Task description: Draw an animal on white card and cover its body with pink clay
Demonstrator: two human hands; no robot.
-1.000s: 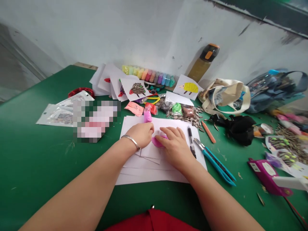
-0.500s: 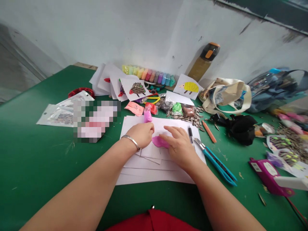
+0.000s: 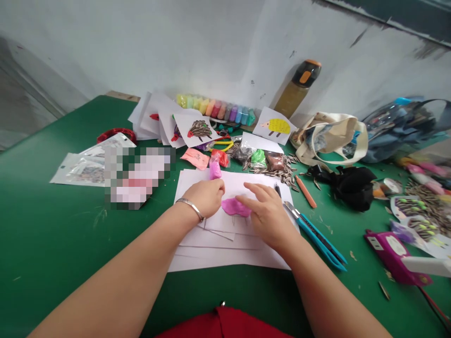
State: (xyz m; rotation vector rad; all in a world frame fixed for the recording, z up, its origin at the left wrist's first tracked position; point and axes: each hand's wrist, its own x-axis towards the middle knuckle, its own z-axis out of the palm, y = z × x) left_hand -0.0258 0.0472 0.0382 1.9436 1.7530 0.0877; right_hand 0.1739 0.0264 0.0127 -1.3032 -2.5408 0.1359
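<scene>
A flat pink piece of modelling clay (image 3: 233, 207) lies on the upper sheet of white paper (image 3: 214, 239), with thin drawn lines just below it. My right hand (image 3: 264, 206) is over its right side, fingers apart, the index fingertip at the clay. To the left, my left hand (image 3: 204, 199) is closed, its fingers curled together by the clay's edge; anything inside them is hidden. A pink clay packet (image 3: 215, 170) stands out just beyond the left knuckles, and whether that hand touches it I cannot tell.
Right of the paper lie a blue utility knife (image 3: 317, 237), a partly covered pen (image 3: 278, 189) and an orange stick (image 3: 306, 191). Behind are sunflower seeds (image 3: 287, 172), clay packets (image 3: 259, 158), a hedgehog picture (image 3: 199, 131) and a bottle (image 3: 299, 89). A magenta device (image 3: 392, 251) sits at right.
My right hand has shifted slightly right and its fingers have lifted a little, so more of the pink clay shows. The left hand stays closed in nearly the same place.
</scene>
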